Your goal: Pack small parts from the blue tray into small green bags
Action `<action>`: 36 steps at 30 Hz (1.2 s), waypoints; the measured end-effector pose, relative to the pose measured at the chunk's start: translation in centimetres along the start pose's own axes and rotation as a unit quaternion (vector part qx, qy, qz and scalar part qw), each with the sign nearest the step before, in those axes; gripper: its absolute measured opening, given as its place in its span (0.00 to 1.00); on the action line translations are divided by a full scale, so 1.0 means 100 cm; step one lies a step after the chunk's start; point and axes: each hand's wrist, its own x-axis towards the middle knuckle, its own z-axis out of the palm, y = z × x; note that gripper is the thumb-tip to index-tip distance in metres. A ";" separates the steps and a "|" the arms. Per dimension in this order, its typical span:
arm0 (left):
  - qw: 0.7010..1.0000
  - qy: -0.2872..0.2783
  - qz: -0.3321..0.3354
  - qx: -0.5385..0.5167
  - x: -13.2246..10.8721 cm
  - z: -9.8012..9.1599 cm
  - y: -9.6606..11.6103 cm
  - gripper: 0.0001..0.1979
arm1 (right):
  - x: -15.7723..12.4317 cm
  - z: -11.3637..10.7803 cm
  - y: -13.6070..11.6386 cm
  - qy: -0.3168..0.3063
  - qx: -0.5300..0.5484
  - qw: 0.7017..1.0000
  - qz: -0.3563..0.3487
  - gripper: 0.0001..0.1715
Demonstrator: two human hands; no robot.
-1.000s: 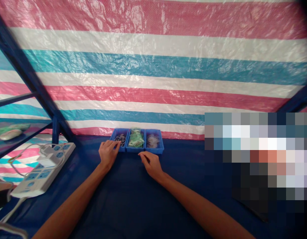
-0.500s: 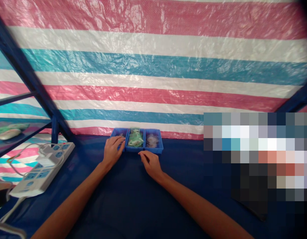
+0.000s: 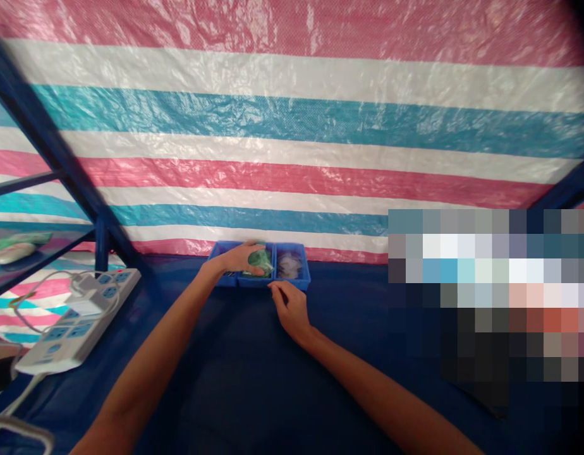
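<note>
Three small blue bins stand side by side at the back of the dark blue table. My left hand (image 3: 239, 258) reaches over the middle bin, thumb and fingers spread around a green bundle in clear plastic (image 3: 260, 261); whether it touches the bundle I cannot tell. The left bin (image 3: 218, 248) is partly hidden by that hand, with thin metallic pieces just showing. In the right bin (image 3: 292, 285) lie translucent whitish pieces (image 3: 289, 265). Just in front of the bins my right hand (image 3: 292, 311) is closed in a pinch, and what its fingertips hold is too small to make out.
A white power strip (image 3: 81, 322) with plugs and cables lies at the left table edge. Blue frame posts (image 3: 101, 243) rise at the side, before a striped plastic sheet (image 3: 273, 126) behind the table. A pixelated area covers the right, with a dark flat edge below it.
My left hand has moved right, from the left bin to the middle one, and its fingers have spread. My right hand stays pinched near the bins, its fingertips slightly higher.
</note>
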 end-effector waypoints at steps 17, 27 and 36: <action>0.979 -0.091 -0.086 0.164 0.028 -0.001 0.018 0.45 | 0.008 -0.010 0.010 0.111 -0.045 0.993 -0.007 0.13; 0.978 -0.099 -0.079 0.168 0.029 0.003 0.033 0.42 | 0.001 -0.004 0.015 0.091 -0.052 0.994 -0.022 0.12; 0.975 -0.100 -0.073 0.182 0.029 0.001 0.038 0.38 | 0.000 -0.004 0.015 0.117 -0.104 0.988 -0.014 0.11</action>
